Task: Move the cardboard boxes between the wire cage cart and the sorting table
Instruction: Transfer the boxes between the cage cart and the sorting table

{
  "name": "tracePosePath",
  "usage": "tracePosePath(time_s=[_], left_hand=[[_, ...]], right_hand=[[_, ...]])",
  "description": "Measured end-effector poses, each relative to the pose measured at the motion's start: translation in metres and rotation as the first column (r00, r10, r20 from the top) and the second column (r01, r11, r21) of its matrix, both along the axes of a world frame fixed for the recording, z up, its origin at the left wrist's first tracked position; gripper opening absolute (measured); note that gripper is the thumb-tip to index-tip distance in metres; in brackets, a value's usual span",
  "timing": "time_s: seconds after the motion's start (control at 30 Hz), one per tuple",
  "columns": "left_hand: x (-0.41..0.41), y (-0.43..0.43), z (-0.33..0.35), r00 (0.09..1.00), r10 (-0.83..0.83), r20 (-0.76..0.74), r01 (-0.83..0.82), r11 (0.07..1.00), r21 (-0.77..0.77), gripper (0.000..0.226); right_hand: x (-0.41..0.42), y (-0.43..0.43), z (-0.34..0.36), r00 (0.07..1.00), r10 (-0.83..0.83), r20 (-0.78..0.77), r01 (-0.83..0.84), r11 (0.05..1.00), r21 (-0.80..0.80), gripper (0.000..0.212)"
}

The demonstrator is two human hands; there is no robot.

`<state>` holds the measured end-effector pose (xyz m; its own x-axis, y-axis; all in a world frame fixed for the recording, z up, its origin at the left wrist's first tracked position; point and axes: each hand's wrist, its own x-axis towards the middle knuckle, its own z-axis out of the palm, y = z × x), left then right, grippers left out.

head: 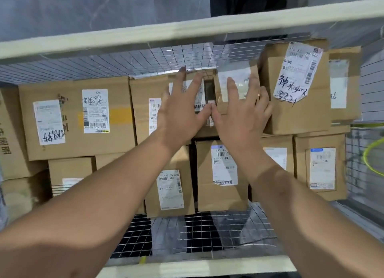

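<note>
The left hand (182, 105) and right hand (243, 111) are spread wide, fingers straight, holding nothing, right at a small box (207, 74) inside the cart (187, 32). Many boxes (76, 120) fill the cart, so most moving looks undone.

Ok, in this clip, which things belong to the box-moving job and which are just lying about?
Job in hand:
- wire cage cart
- stacked cardboard boxes
- small middle box, which both hands reach for
- left hand, fingers spread
- right hand, fingers spread

Just lying about:
- yellow-green loop outside the mesh on the right
- grey floor beyond the cart
</note>
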<state>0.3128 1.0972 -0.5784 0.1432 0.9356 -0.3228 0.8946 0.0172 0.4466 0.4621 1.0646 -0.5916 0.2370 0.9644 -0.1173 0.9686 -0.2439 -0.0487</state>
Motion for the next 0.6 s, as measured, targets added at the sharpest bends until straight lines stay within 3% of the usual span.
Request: tracePosePath(time_s=[0.33, 0.6], left_hand=[[0.006, 0.003, -0.012, 0.993, -0.118, 0.007, 0.116, 0.985, 0.13, 0.054], [0.002, -0.003, -0.015, 0.975, -0.192, 0.11, 0.179, 0.977, 0.112, 0.07]], right_hand=[[-0.001, 0.005, -0.01, 0.999, 0.032, -0.032, -0.031, 0.999, 0.04, 0.064], [0.008, 0.001, -0.012, 0.994, 0.082, -0.076, -0.077, 0.995, 0.065, 0.064]])
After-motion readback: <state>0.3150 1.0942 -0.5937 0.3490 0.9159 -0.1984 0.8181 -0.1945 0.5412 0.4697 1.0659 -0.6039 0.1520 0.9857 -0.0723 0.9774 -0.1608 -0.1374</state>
